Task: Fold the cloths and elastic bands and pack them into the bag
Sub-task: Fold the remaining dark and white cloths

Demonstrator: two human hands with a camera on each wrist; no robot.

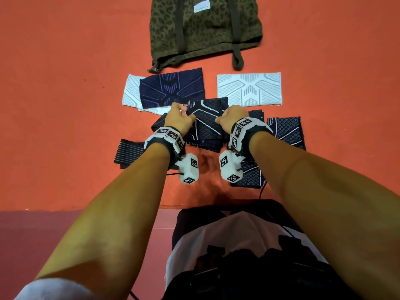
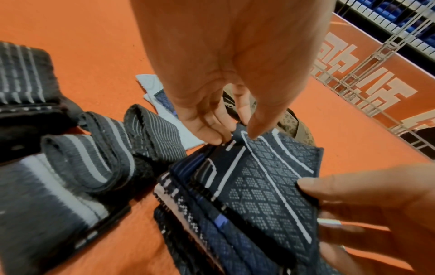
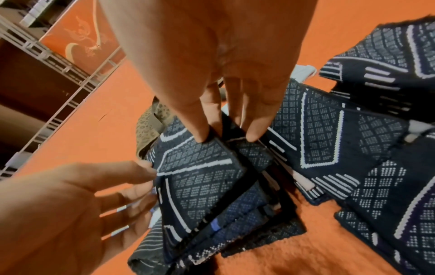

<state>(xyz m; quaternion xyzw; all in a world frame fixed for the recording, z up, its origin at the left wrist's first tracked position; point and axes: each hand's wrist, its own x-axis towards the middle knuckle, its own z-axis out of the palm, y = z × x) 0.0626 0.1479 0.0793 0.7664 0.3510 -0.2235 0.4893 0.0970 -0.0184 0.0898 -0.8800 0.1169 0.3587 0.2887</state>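
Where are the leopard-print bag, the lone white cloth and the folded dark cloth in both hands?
leopard-print bag (image 1: 205, 29): head view, front panel.
white cloth (image 1: 249, 88): head view, centre of pattern.
folded dark cloth (image 1: 205, 124): head view, top layer between the hands.

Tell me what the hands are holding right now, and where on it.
Both hold the folded dark cloth: left hand pinches its far left corner, right hand its far right corner.

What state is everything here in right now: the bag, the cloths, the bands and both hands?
Leopard bag: flat on the floor, nothing visibly packed.
Dark cloth: folded, held atop a pile.
White cloth: spread flat, unfolded.
Purple-patterned cloth: unfolded, overlapping another white one.
Striped bands: folded.
Left hand: pinching the dark cloth.
Right hand: pinching it too.
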